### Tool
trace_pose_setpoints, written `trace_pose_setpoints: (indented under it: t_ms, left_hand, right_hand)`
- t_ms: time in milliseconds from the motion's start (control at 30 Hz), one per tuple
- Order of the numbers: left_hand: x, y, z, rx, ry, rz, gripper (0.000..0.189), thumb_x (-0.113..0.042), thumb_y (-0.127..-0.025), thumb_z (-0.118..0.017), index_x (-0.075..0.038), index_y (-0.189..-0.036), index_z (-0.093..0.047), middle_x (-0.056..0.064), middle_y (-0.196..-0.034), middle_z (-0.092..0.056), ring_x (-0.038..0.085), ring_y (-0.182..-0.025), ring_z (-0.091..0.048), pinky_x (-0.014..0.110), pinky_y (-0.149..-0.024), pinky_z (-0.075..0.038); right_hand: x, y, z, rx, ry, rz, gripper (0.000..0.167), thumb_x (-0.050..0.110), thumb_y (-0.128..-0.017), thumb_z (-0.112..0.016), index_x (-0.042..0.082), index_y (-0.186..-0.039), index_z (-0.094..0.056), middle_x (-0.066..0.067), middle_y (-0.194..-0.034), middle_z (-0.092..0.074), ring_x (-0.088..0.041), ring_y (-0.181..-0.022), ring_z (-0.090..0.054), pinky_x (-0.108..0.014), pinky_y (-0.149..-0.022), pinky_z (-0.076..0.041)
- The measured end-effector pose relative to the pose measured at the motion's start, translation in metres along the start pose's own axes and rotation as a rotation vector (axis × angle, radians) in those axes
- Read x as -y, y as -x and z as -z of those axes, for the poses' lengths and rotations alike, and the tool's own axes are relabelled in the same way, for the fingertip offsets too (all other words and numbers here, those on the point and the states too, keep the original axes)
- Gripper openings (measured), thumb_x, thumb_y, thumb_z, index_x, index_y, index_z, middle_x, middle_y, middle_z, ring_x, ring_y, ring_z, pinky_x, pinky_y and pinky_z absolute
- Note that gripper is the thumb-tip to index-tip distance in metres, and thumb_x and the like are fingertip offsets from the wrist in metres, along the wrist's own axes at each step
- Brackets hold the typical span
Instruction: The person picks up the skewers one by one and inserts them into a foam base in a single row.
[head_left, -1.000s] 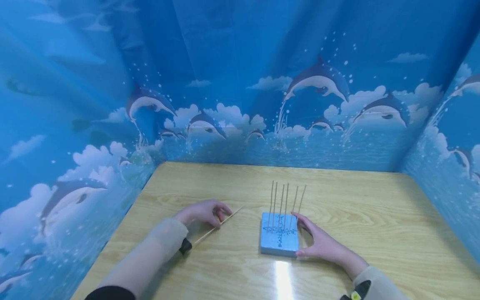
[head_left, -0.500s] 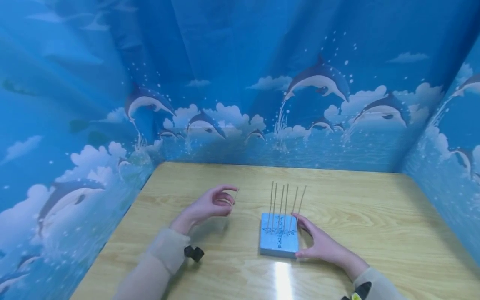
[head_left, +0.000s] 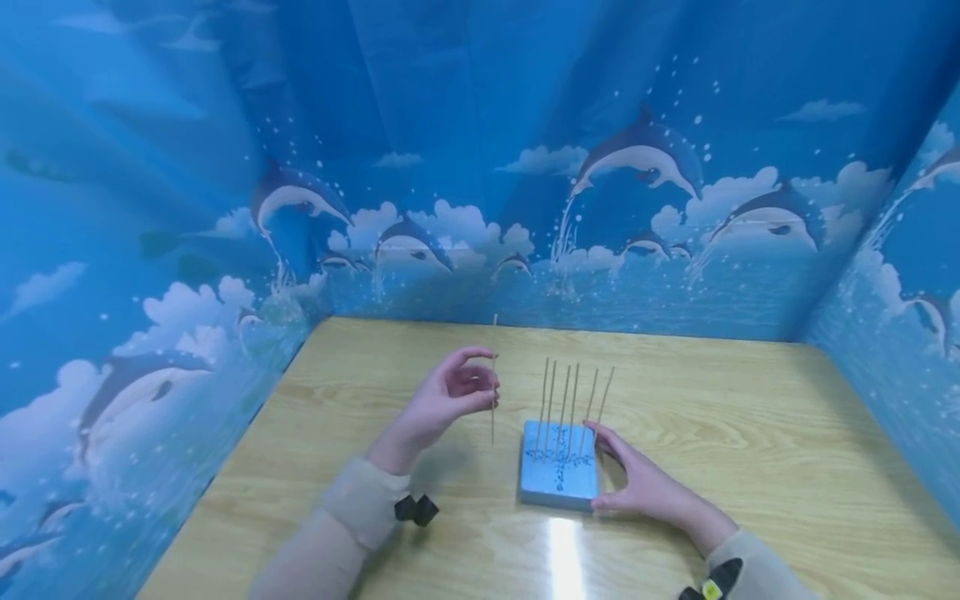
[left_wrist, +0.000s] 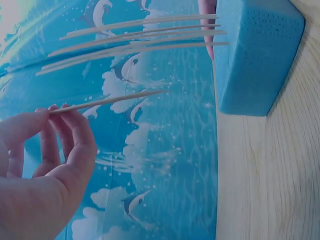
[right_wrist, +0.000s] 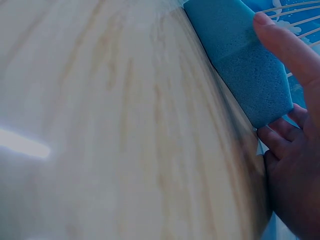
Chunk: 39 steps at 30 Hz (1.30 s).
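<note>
Raised over the table, my left hand (head_left: 438, 404) pinches a thin wooden skewer (head_left: 492, 423) between thumb and fingers. The skewer stands nearly upright in the head view, its lower tip above the tabletop and left of a blue foam block (head_left: 558, 487). In the left wrist view that tip of the skewer (left_wrist: 120, 99) is apart from the block (left_wrist: 260, 65). Several other skewers (left_wrist: 175, 46) stick up from the block's top, some leaning slightly. My right hand (head_left: 648, 490) grips the block's right side, with the thumb at the near corner and fingers at the far one.
The wood-grain table (head_left: 750, 417) carries the block. A blue curtain with dolphins (head_left: 465, 167) surrounds the table at the back and both sides. Dark holes or marks form a cross on the block's top. Light glares off the table (head_left: 566, 558) near the front.
My left hand has picked the skewer up off the table, turned it upright and moved it right toward the block. The right hand and block have stayed in place.
</note>
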<state>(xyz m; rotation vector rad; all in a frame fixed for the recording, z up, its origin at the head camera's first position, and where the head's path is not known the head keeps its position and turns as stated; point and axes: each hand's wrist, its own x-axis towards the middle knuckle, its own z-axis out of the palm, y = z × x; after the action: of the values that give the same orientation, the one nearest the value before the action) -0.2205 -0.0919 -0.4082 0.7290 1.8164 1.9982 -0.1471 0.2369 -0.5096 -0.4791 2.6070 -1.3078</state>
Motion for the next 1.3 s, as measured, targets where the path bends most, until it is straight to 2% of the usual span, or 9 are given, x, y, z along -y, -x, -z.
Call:
trace_pose_setpoints:
  t_ms: [167, 433, 600, 700, 1033, 1133, 1300]
  left_hand:
    - [0.005, -0.005, -0.017, -0.031, -0.013, -0.035, 0.052, 0.001, -0.089, -0.065, -0.013, -0.136, -0.047, 0.003, -0.107, -0.064, 0.019, -0.103, -0.065, 0.041, -0.096, -0.057]
    - [0.015, -0.011, -0.037, -0.014, -0.020, -0.039, 0.049, 0.004, -0.090, -0.063, -0.008, -0.136, -0.047, 0.006, -0.106, -0.064, 0.021, -0.102, -0.065, 0.040, -0.095, -0.058]
    - [0.020, -0.013, -0.042, -0.037, -0.054, -0.033, 0.048, 0.006, -0.090, -0.063, -0.008, -0.134, -0.049, 0.021, -0.110, -0.063, 0.018, -0.100, -0.066, 0.038, -0.093, -0.059]
    - [0.024, -0.013, -0.044, -0.042, -0.089, -0.027, 0.048, 0.006, -0.089, -0.062, -0.007, -0.134, -0.049, 0.026, -0.112, -0.062, 0.016, -0.100, -0.066, 0.036, -0.092, -0.059]
    - [0.031, -0.012, -0.051, -0.043, -0.136, -0.035, 0.046, 0.009, -0.089, -0.062, -0.005, -0.131, -0.052, 0.027, -0.109, -0.063, 0.014, -0.097, -0.065, 0.032, -0.089, -0.060]
    - [0.032, -0.011, -0.053, -0.044, -0.141, -0.018, 0.045, 0.009, -0.089, -0.062, -0.005, -0.131, -0.053, 0.029, -0.111, -0.062, 0.014, -0.098, -0.064, 0.032, -0.089, -0.060]
    - [0.036, -0.009, -0.054, -0.081, -0.140, 0.018, 0.045, 0.009, -0.088, -0.061, -0.008, -0.130, -0.055, 0.029, -0.113, -0.063, 0.018, -0.100, -0.065, 0.033, -0.089, -0.060]
  right_hand:
    - [0.001, 0.000, 0.001, -0.004, 0.012, 0.013, 0.120, 0.041, -0.064, -0.089, 0.008, -0.157, -0.020, -0.029, -0.155, -0.032, -0.048, -0.138, -0.038, -0.069, -0.114, -0.020]
    - [0.000, 0.000, 0.000, 0.008, -0.012, 0.010, 0.119, 0.039, -0.065, -0.089, 0.010, -0.157, -0.019, -0.029, -0.155, -0.030, -0.049, -0.139, -0.037, -0.070, -0.114, -0.019]
    - [0.000, 0.000, -0.001, 0.010, 0.000, 0.019, 0.119, 0.038, -0.066, -0.089, 0.010, -0.157, -0.019, -0.030, -0.155, -0.031, -0.050, -0.138, -0.037, -0.070, -0.113, -0.020]
    - [0.000, 0.000, 0.000, 0.003, 0.007, 0.023, 0.119, 0.039, -0.066, -0.089, 0.009, -0.157, -0.020, -0.030, -0.154, -0.032, -0.050, -0.138, -0.038, -0.071, -0.113, -0.020]
    - [-0.002, 0.001, 0.002, -0.006, 0.019, 0.028, 0.120, 0.044, -0.065, -0.088, 0.010, -0.157, -0.020, -0.028, -0.155, -0.032, -0.049, -0.138, -0.038, -0.070, -0.113, -0.022]
    - [-0.002, 0.001, 0.002, -0.002, 0.019, 0.029, 0.119, 0.044, -0.065, -0.088, 0.010, -0.157, -0.020, -0.028, -0.155, -0.032, -0.049, -0.138, -0.038, -0.070, -0.113, -0.022]
    - [-0.002, 0.001, 0.001, -0.003, 0.020, 0.025, 0.120, 0.043, -0.065, -0.089, 0.010, -0.157, -0.020, -0.028, -0.155, -0.032, -0.048, -0.138, -0.038, -0.069, -0.113, -0.022]
